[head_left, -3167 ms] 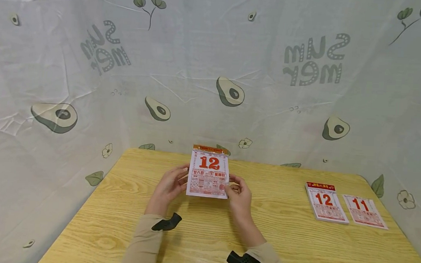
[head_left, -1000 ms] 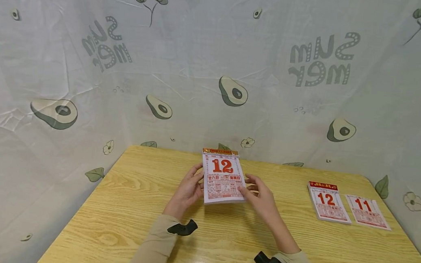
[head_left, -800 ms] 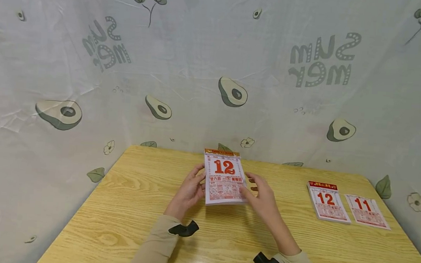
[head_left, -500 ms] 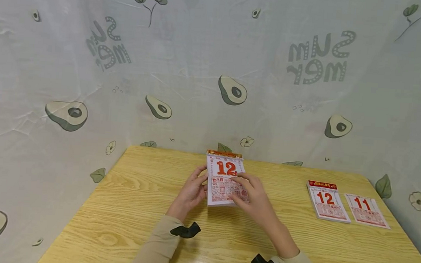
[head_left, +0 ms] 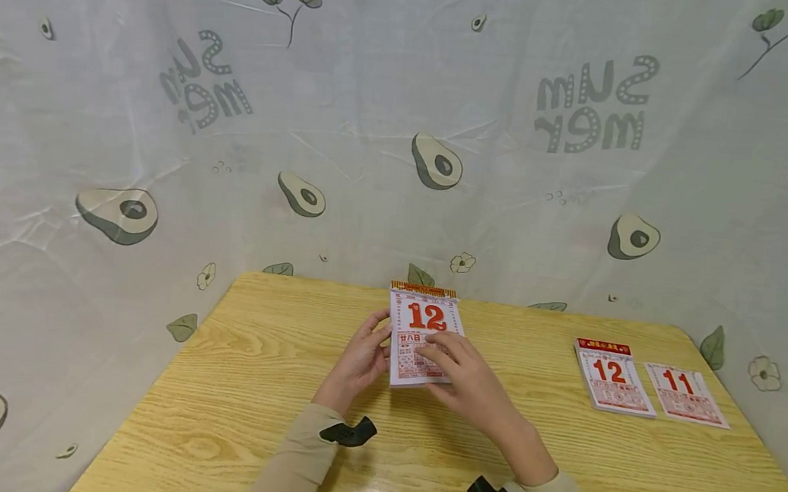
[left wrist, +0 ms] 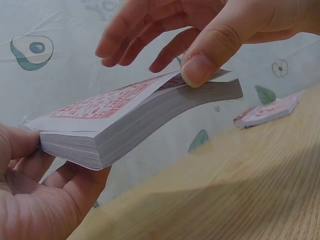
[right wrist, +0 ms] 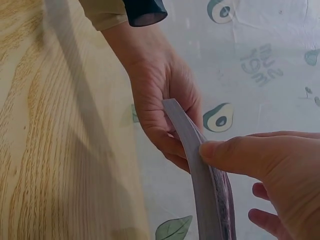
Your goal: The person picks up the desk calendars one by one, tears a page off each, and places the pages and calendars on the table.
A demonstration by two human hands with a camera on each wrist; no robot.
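Observation:
A tear-off calendar (head_left: 425,317) showing a red 12 is held tilted above the table in the head view. My left hand (head_left: 361,359) grips its left side, thumb on the front and fingers beneath, as the left wrist view shows. Over the lower right of the page is my right hand (head_left: 474,381), covering part of the print. Its thumb (left wrist: 199,67) touches the pad's edge, where the top sheet is slightly raised from the stack. The other right fingers stay spread above the page, apart from the paper.
On the right of the wooden table (head_left: 217,417) lie a second calendar (head_left: 612,379) with a red 12 and a loose sheet (head_left: 685,394) with a red 11. A curtain (head_left: 378,85) printed with avocados hangs behind the table.
Both hands and the calendar have shifted right. My right hand has left the pad's right edge and come across the lower page, its thumb moving to the lower edge.

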